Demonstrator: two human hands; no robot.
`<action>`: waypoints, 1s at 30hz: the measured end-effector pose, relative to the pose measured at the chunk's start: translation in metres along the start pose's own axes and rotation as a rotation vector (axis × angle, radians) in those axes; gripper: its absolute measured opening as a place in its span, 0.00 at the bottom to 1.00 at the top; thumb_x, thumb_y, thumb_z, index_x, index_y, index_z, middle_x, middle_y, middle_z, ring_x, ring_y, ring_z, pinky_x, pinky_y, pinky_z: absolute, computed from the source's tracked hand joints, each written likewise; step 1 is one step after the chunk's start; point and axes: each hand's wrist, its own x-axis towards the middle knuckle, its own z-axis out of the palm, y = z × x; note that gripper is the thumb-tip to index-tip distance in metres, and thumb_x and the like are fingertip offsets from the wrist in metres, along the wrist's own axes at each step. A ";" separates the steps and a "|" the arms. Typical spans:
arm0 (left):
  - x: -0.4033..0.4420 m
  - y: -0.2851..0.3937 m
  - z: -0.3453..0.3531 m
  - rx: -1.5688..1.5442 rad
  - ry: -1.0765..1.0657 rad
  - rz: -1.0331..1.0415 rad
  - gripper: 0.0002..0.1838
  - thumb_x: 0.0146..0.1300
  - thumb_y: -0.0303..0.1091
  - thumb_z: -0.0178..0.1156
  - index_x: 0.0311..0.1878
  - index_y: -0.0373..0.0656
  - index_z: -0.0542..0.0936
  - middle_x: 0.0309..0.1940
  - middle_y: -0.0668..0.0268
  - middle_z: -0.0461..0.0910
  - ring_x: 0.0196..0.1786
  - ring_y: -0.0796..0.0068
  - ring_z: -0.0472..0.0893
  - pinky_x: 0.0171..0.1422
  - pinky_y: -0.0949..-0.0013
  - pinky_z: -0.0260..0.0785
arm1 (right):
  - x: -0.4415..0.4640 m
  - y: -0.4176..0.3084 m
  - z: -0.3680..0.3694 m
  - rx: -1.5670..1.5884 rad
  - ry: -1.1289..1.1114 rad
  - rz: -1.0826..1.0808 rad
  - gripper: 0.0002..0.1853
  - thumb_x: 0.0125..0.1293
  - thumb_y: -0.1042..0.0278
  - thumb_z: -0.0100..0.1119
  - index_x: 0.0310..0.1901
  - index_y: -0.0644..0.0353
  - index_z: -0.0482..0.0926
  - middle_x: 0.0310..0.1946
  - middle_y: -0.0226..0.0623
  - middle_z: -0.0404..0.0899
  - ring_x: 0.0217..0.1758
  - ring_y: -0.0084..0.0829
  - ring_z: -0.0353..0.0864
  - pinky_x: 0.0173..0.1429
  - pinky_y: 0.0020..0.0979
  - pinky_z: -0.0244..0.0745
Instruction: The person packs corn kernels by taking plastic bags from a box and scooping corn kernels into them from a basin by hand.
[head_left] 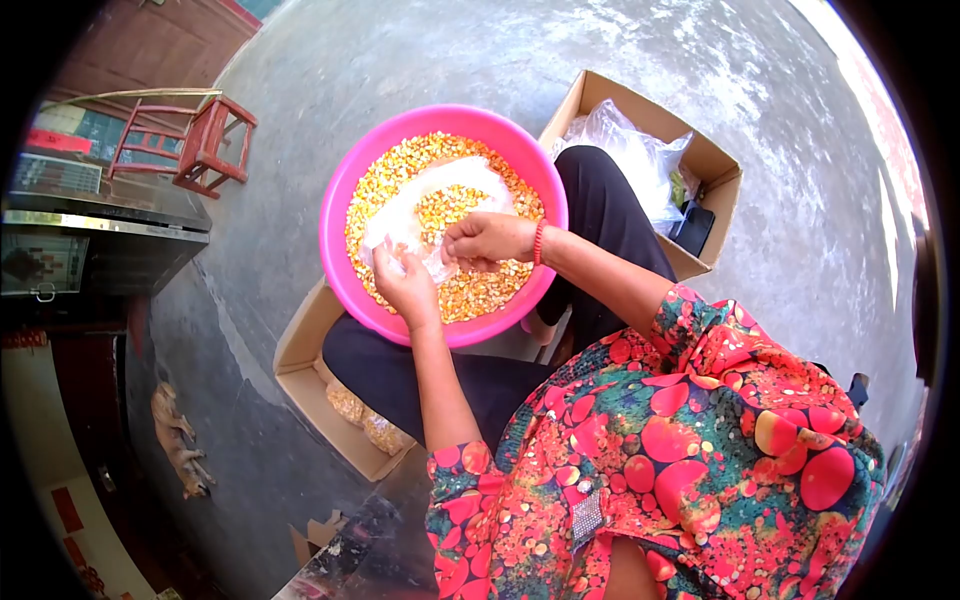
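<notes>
On the concrete floor [400, 60], the pink basin [333, 225] sits between the person's knees, beside the right cardboard box [724, 205] and the left cardboard box [302, 345], which holds bagged kernels [383, 430]. Inside the basin, loose corn kernels [388, 166] surround a translucent bag [435, 180]; its mouth looks open and untied. It appears partly filled, with plenty of kernels outside it. The left hand [408, 290] grips the bag's near edge, fingers partly curled, while the right hand [492, 238], wearing a red bracelet [539, 242], has its fingers drawn together on the plastic close by.
</notes>
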 end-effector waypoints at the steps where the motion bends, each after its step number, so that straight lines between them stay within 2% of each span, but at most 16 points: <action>1: 0.000 0.001 0.000 -0.003 -0.005 -0.005 0.17 0.50 0.17 0.49 0.46 0.29 0.73 0.42 0.44 0.77 0.47 0.48 0.77 0.52 0.57 0.67 | 0.001 -0.013 0.005 -0.018 0.119 0.003 0.09 0.67 0.66 0.46 0.40 0.60 0.75 0.25 0.28 0.73 0.22 0.15 0.73 0.20 0.19 0.68; 4: 0.001 -0.002 0.000 -0.016 -0.004 -0.007 0.18 0.50 0.18 0.49 0.47 0.29 0.73 0.42 0.44 0.77 0.47 0.48 0.76 0.53 0.57 0.67 | 0.009 -0.023 0.006 -0.080 0.217 -0.067 0.10 0.63 0.67 0.52 0.44 0.59 0.74 0.35 0.35 0.75 0.33 0.25 0.78 0.31 0.27 0.75; 6: 0.001 -0.005 -0.001 -0.024 0.000 -0.011 0.18 0.50 0.18 0.49 0.47 0.29 0.73 0.41 0.45 0.77 0.47 0.48 0.76 0.53 0.58 0.67 | 0.008 -0.025 0.002 -1.041 0.422 -0.438 0.18 0.54 0.69 0.60 0.48 0.57 0.73 0.44 0.43 0.73 0.48 0.38 0.76 0.47 0.39 0.73; 7: 0.001 -0.006 -0.001 -0.016 -0.003 -0.018 0.18 0.50 0.18 0.49 0.47 0.29 0.72 0.41 0.44 0.77 0.47 0.48 0.76 0.53 0.58 0.67 | 0.004 -0.025 0.002 -1.042 0.419 -0.437 0.18 0.54 0.69 0.60 0.48 0.57 0.73 0.44 0.43 0.73 0.48 0.38 0.76 0.47 0.39 0.73; 9: 0.001 -0.005 0.000 -0.010 -0.002 -0.027 0.18 0.50 0.18 0.49 0.47 0.29 0.72 0.41 0.44 0.77 0.46 0.49 0.77 0.53 0.58 0.66 | -0.016 -0.024 0.003 -1.125 0.369 -0.318 0.24 0.46 0.70 0.64 0.48 0.56 0.73 0.48 0.45 0.72 0.55 0.44 0.70 0.59 0.43 0.64; 11: 0.000 -0.001 0.002 -0.027 0.067 0.028 0.16 0.51 0.18 0.49 0.45 0.28 0.73 0.39 0.44 0.77 0.44 0.49 0.77 0.51 0.57 0.67 | -0.018 0.007 -0.003 -1.205 0.475 -0.335 0.23 0.46 0.69 0.63 0.48 0.55 0.73 0.47 0.44 0.73 0.55 0.41 0.71 0.58 0.43 0.61; 13: 0.000 -0.002 -0.001 -0.004 0.016 -0.055 0.15 0.51 0.19 0.50 0.44 0.28 0.73 0.39 0.44 0.77 0.44 0.49 0.77 0.50 0.57 0.67 | -0.020 0.016 -0.008 -1.350 0.566 -0.074 0.23 0.49 0.72 0.55 0.51 0.57 0.72 0.54 0.43 0.69 0.65 0.38 0.61 0.61 0.48 0.54; 14: 0.000 -0.002 -0.003 0.021 -0.036 -0.135 0.14 0.51 0.19 0.50 0.43 0.28 0.73 0.38 0.44 0.77 0.43 0.48 0.77 0.50 0.57 0.67 | -0.014 0.029 -0.016 -1.341 0.699 -0.198 0.15 0.51 0.72 0.53 0.42 0.54 0.75 0.45 0.40 0.75 0.59 0.35 0.67 0.62 0.46 0.52; 17: -0.001 -0.014 0.001 -0.002 -0.006 -0.108 0.13 0.51 0.19 0.51 0.42 0.28 0.74 0.38 0.45 0.77 0.41 0.49 0.77 0.48 0.58 0.67 | -0.012 0.017 -0.027 -1.346 0.649 -0.127 0.07 0.51 0.72 0.54 0.34 0.53 0.77 0.34 0.35 0.77 0.50 0.34 0.73 0.60 0.45 0.54; 18: -0.002 -0.014 0.001 -0.001 -0.008 -0.107 0.13 0.51 0.19 0.51 0.42 0.28 0.74 0.38 0.45 0.77 0.41 0.49 0.77 0.48 0.58 0.67 | -0.008 0.014 -0.027 -1.288 0.760 -0.292 0.03 0.51 0.72 0.55 0.27 0.52 0.77 0.25 0.30 0.75 0.41 0.32 0.75 0.60 0.45 0.55; 21: -0.001 -0.006 0.000 -0.043 0.039 -0.099 0.12 0.52 0.21 0.52 0.42 0.28 0.73 0.37 0.49 0.78 0.40 0.56 0.78 0.47 0.61 0.68 | -0.010 -0.023 -0.022 -1.294 0.749 -0.481 0.05 0.51 0.72 0.57 0.30 0.50 0.76 0.28 0.31 0.75 0.45 0.32 0.74 0.56 0.41 0.58; 23: 0.000 0.003 -0.003 -0.375 0.063 -0.161 0.14 0.53 0.19 0.50 0.44 0.30 0.73 0.40 0.59 0.77 0.43 0.69 0.77 0.48 0.67 0.69 | -0.014 -0.037 -0.018 -1.292 0.780 -0.564 0.06 0.50 0.74 0.58 0.30 0.50 0.76 0.27 0.30 0.73 0.43 0.32 0.74 0.58 0.41 0.58; 25: 0.001 0.013 -0.010 -0.374 0.057 -0.144 0.10 0.57 0.24 0.54 0.42 0.29 0.73 0.38 0.57 0.78 0.42 0.67 0.77 0.47 0.66 0.69 | -0.017 -0.041 -0.018 -1.226 0.814 -0.711 0.05 0.51 0.74 0.57 0.30 0.50 0.76 0.27 0.30 0.73 0.42 0.32 0.73 0.59 0.41 0.58; 27: 0.001 0.013 -0.014 -0.384 0.016 -0.126 0.13 0.58 0.25 0.55 0.45 0.30 0.72 0.41 0.55 0.77 0.43 0.68 0.77 0.48 0.66 0.69 | -0.022 -0.035 -0.023 -1.237 0.799 -0.697 0.06 0.50 0.74 0.57 0.29 0.51 0.76 0.27 0.30 0.73 0.41 0.32 0.73 0.58 0.40 0.59; 29: 0.000 0.001 -0.010 -0.352 -0.010 -0.144 0.15 0.58 0.25 0.56 0.48 0.30 0.71 0.42 0.55 0.77 0.44 0.68 0.77 0.49 0.67 0.69 | -0.029 -0.026 -0.027 -1.257 0.605 -0.275 0.07 0.48 0.75 0.58 0.30 0.51 0.76 0.28 0.29 0.74 0.41 0.32 0.74 0.54 0.40 0.60; 30: 0.002 0.002 -0.009 -0.319 -0.037 -0.156 0.18 0.57 0.24 0.57 0.51 0.30 0.69 0.44 0.55 0.76 0.45 0.69 0.77 0.50 0.67 0.69 | -0.031 -0.021 -0.026 -1.039 0.646 -0.234 0.09 0.45 0.75 0.58 0.31 0.52 0.76 0.30 0.32 0.74 0.40 0.34 0.74 0.52 0.41 0.61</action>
